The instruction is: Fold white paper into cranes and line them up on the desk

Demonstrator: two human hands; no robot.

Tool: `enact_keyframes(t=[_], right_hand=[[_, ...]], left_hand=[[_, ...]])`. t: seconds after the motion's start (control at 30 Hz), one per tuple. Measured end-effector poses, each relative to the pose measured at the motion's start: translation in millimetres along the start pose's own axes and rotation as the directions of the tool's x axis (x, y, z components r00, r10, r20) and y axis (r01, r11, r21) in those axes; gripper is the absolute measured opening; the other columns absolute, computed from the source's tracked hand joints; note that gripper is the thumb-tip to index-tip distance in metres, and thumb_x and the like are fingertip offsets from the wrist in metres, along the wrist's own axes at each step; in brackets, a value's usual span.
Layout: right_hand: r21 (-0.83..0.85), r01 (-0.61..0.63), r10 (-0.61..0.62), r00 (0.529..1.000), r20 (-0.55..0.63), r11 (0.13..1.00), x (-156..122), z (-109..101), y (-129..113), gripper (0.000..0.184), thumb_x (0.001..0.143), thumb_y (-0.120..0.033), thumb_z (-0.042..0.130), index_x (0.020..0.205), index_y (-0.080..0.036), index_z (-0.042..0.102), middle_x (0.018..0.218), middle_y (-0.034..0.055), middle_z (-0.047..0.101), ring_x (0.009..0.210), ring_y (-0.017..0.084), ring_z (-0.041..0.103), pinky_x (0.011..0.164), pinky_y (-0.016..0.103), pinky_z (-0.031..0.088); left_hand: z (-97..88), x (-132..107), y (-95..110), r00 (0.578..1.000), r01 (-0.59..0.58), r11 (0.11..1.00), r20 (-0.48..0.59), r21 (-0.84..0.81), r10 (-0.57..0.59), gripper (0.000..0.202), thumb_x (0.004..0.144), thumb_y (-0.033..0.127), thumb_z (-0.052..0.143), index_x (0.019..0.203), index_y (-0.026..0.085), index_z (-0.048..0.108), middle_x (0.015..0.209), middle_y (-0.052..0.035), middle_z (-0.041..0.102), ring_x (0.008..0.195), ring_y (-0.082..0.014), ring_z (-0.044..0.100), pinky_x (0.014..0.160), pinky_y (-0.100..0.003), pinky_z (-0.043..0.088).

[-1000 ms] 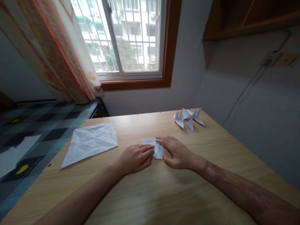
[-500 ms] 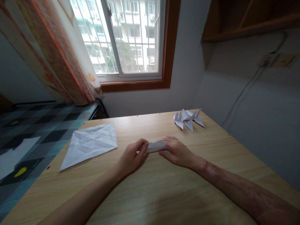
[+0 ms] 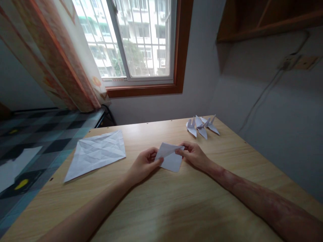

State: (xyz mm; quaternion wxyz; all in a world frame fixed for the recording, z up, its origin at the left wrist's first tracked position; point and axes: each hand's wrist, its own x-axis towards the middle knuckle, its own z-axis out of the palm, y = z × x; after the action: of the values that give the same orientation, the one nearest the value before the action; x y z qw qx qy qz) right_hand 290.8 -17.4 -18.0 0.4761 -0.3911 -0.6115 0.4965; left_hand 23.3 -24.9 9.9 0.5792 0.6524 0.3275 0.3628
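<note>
Head cam, looking down at the small folded paper, which sits mid-surface and is tipped up so that only its lower corner looks to be touching the wood. Both hands are clamped on it. The left hand pinches the left edge between thumb and fingers, and the right hand pinches the tip at the paper's 2 o'clock.

My take on doing this bit well: keep both pinches light and right out at the edges so the layers don't slide. Line the tips up before pressing anything flat, then crease down against the surface rather than in mid-air.

Outward from there, a big creased sheet lies flat at 9 o'clock, and a little cluster of paper cranes sits at 1 o'clock near the far edge. Neither one is touching the paper.
</note>
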Motion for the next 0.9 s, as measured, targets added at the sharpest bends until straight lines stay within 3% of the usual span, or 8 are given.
enact_keyframes(t=[0.13, 0.23, 0.37, 0.57, 0.67, 0.8, 0.9], right_hand=[[0.057, 0.007, -0.01, 0.999, 0.047, 0.998, 1, 0, 3, 0.042, 0.082, -0.051, 0.094, 0.104, -0.019, 0.078, 0.102, 0.0053, 0.082, 0.095, 0.023, 0.075, 0.089, 0.036, 0.061], [0.065, 0.017, -0.024, 0.994, 0.107, 0.998, -1, 2, 3, 0.041, 0.086, -0.05, 0.092, 0.109, -0.018, 0.079, 0.109, 0.0078, 0.083, 0.106, 0.026, 0.076, 0.098, 0.04, 0.061], [0.143, -0.04, 0.023, 0.993, 0.117, 0.989, -2, 5, -1, 0.04, 0.089, -0.055, 0.088, 0.101, -0.018, 0.077, 0.1, 0.0069, 0.083, 0.095, 0.025, 0.078, 0.09, 0.039, 0.062], [0.18, -0.078, 0.054, 0.989, 0.137, 0.981, 0, 6, -4, 0.046, 0.085, -0.059, 0.09, 0.102, -0.019, 0.077, 0.1, 0.0067, 0.084, 0.089, 0.025, 0.079, 0.09, 0.04, 0.064], [0.17, -0.109, 0.081, 0.983, 0.162, 0.979, 0, 7, -2, 0.048, 0.082, -0.06, 0.092, 0.102, -0.02, 0.078, 0.099, 0.006, 0.084, 0.088, 0.026, 0.079, 0.086, 0.04, 0.065], [0.105, -0.093, 0.078, 0.987, 0.14, 0.99, -1, 5, 1, 0.045, 0.087, -0.059, 0.088, 0.108, -0.02, 0.078, 0.099, 0.0059, 0.083, 0.087, 0.024, 0.078, 0.08, 0.036, 0.064], [-0.031, -0.028, 0.032, 0.992, 0.125, 0.999, -1, 4, 0, 0.04, 0.089, -0.052, 0.088, 0.11, -0.019, 0.08, 0.105, 0.0071, 0.083, 0.095, 0.025, 0.077, 0.085, 0.036, 0.063]], left_hand=[[-1.5, 2, -5, 0.999, 0.011, 1.0, -0.041, 0.005, -0.011, 0.034, 0.092, 0.044, 0.085, 0.102, 0.017, 0.068, 0.099, -0.0056, 0.079, 0.093, -0.0198, 0.074, 0.083, -0.03, 0.056], [-1.9, 1, -7, 0.997, 0.007, 1.0, -0.074, 0.029, -0.005, 0.034, 0.091, 0.045, 0.085, 0.099, 0.018, 0.066, 0.096, -0.0047, 0.078, 0.09, -0.0203, 0.074, 0.08, -0.03, 0.057], [3.1, -4, -5, 1.0, 0.021, 0.993, 0.014, 0.112, -0.023, 0.029, 0.092, 0.041, 0.083, 0.102, 0.017, 0.07, 0.097, -0.0065, 0.079, 0.089, -0.0215, 0.075, 0.076, -0.031, 0.058], [12.4, -6, 7, 0.998, -0.02, 0.993, 0.055, 0.117, 0.014, 0.045, 0.094, 0.044, 0.081, 0.13, 0.019, 0.074, 0.12, -0.0108, 0.082, 0.116, -0.0307, 0.076, 0.103, -0.046, 0.062], [11.7, -5, 8, 0.999, 0.004, 0.988, 0.041, 0.154, -0.011, 0.041, 0.096, 0.052, 0.076, 0.122, 0.02, 0.079, 0.119, -0.0102, 0.083, 0.116, -0.0328, 0.076, 0.104, -0.049, 0.063], [6.9, -3, 2, 0.999, 0.043, 0.982, -0.002, 0.182, -0.044, 0.039, 0.097, 0.054, 0.075, 0.107, 0.017, 0.082, 0.11, -0.01, 0.085, 0.104, -0.031, 0.077, 0.095, -0.044, 0.064], [3.8, -1, -1, 0.999, 0.028, 0.983, -0.047, 0.179, -0.02, 0.036, 0.097, 0.052, 0.075, 0.105, 0.017, 0.082, 0.103, -0.0081, 0.084, 0.1, -0.0291, 0.077, 0.092, -0.04, 0.062]])
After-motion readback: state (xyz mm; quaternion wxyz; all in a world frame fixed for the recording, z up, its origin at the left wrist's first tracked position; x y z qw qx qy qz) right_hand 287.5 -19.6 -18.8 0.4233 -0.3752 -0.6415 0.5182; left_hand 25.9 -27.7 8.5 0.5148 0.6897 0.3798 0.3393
